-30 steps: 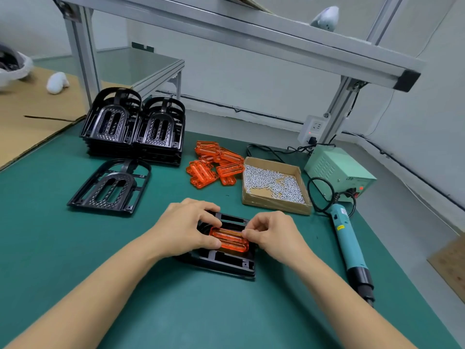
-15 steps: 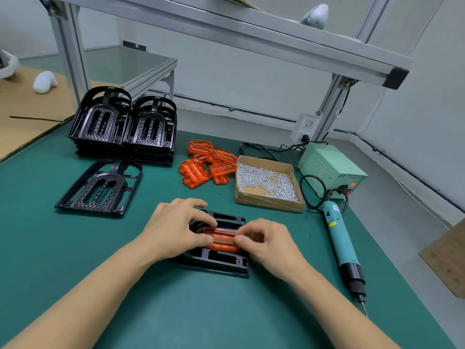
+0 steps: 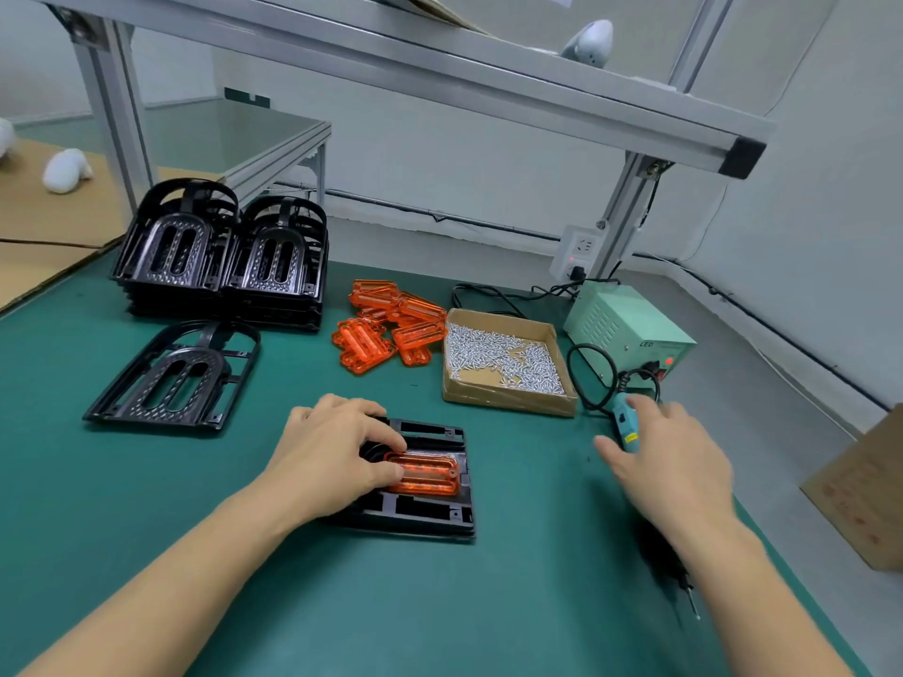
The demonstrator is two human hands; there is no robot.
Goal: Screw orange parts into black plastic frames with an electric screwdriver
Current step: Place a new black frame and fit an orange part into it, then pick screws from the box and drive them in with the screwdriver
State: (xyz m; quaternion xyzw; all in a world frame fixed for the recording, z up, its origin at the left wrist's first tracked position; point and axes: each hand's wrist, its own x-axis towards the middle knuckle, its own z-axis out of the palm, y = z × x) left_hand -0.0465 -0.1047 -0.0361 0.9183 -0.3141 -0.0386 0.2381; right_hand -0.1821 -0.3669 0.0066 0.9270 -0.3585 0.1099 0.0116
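Green bench [image 3: 146, 554] fills the view; its right edge runs diagonally down past the right forearm, floor beyond. Open mat in front of the frame and at far left. Aluminium rack [image 3: 440, 75] overhead, post at back right.

Two stacks of frames [image 3: 220, 261] at back left, one loose frame [image 3: 171, 378] lying just in front of them. Power box [image 3: 630, 329] at back right, near the bench edge. Screw box [image 3: 508, 364] beside it, left. Pile of orange parts [image 3: 386, 324] between stacks and screw box.

Working frame [image 3: 430, 510] lies flat at centre; orange part [image 3: 425, 473] seated in it. Left hand [image 3: 332, 456] rests on the frame's left side, thumb tip touching the part's left end, fingers lightly curved.

Screwdriver [image 3: 628, 427] lies along the right edge, mostly hidden under the right hand [image 3: 669, 456]. That grip is spread, fingers apart over the handle, blurred; contact unclear.

Change: half a second back both hands were on the orange part; right hand has left it and moved over the screwdriver. Left hand stays.
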